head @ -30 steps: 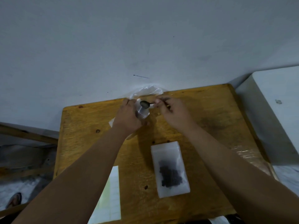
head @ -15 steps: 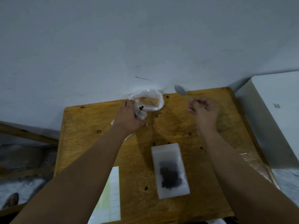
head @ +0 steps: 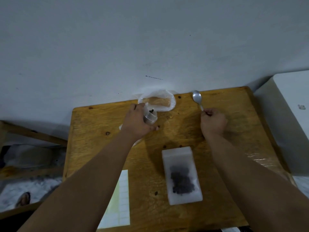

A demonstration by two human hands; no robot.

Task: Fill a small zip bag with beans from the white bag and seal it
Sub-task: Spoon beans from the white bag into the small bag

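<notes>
My left hand (head: 136, 122) grips a small clear zip bag (head: 150, 117) with its mouth held open and a few dark beans inside. It is held just in front of the white plastic bag (head: 168, 96), which lies open at the table's far edge by the wall. My right hand (head: 213, 121) pinches the handle of a metal spoon (head: 197, 97), whose empty bowl points toward the wall, right of the white bag. A filled zip bag (head: 182, 176) with dark beans lies flat on the wooden table (head: 93, 136) between my forearms.
A sheet of white labels (head: 121, 203) lies at the table's near left edge. A white box-like surface (head: 289, 114) stands to the right of the table. Several loose beans are scattered on the wood. The wall is right behind the table.
My right hand has carried the spoon from the small bag's mouth out to the right and lowered it near the table's far edge. A few beans now lie in the small bag.
</notes>
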